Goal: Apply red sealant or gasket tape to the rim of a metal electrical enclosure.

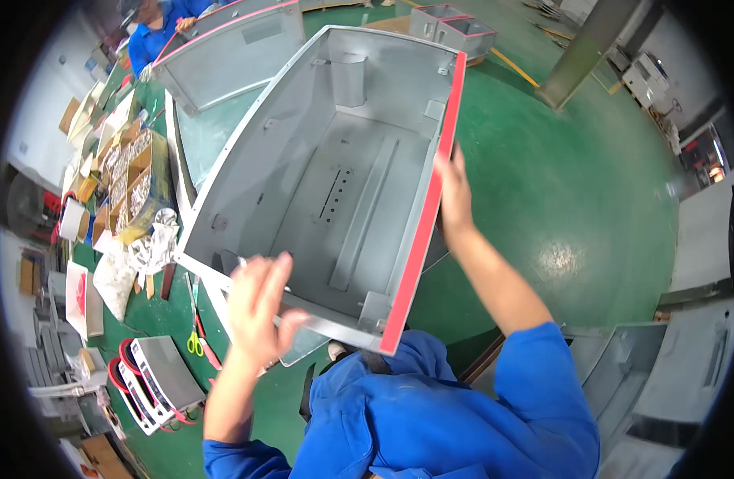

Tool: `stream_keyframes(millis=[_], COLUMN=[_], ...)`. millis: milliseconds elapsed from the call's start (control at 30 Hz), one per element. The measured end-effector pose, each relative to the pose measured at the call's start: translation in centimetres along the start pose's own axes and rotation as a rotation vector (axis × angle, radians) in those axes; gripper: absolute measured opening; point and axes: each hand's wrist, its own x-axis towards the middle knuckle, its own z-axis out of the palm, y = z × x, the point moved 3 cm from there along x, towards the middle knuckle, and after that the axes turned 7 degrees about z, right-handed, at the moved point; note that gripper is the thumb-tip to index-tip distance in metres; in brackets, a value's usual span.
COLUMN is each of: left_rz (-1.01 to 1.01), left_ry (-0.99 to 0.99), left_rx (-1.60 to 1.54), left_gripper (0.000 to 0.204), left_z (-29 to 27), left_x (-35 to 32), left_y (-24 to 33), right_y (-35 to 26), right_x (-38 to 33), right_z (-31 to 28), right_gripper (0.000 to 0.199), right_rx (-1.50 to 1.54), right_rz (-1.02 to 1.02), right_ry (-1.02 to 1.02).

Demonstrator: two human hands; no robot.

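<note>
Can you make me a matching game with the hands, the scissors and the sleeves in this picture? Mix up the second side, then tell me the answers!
Things:
1. Right hand
2. Left hand
3. Scissors
4. Sleeves

Clues:
A. Yellow-green handles
B. By the near end of the metal box
C. Blue
D. Touching the box's red-edged side

Answers: 1-D, 2-B, 3-A, 4-C.

Grey box [359, 199] open on near face, hand could pass inside; walls [399, 76] bar sideways entry. Left: divided parts bin [147, 221], scissors [195, 344], grey device [174, 371] crowd way. Right: green floor [566, 191] gives passage toward pillar [594, 52].
</note>
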Motion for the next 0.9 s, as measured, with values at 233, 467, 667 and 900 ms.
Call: stream_keyframes(millis=[233, 467, 667, 900], left_rz=[0.313, 0.316, 0.214, 0.161], left_ry=[-0.329, -0.216, -0.179, -0.203], left_rx=[-0.044, -0.08, -0.057, -0.054], left_gripper=[0.074, 0.048, 0.042, 0.045], left_z=[-3.9, -2.9, -3.3, -3.2], left_x=[1.3, -0.8, -1.6, -1.8], left_y=[-7.1, -7.1, -6.5, -4.6], right_y=[1.0, 11.6, 23.4, 30.0], right_x=[-18.5, -27.7, -27.7, -25.3], right_z=[5.0, 4.3, 2.8, 3.4], right_gripper=[0.066, 0.071, 0.059, 0.029], right_rx=[0.023, -0.057, 0.535, 0.684], right_rz=[0.044, 0.259, 0.712, 0.902], right_ry=[-0.078, 0.161, 0.328, 0.355])
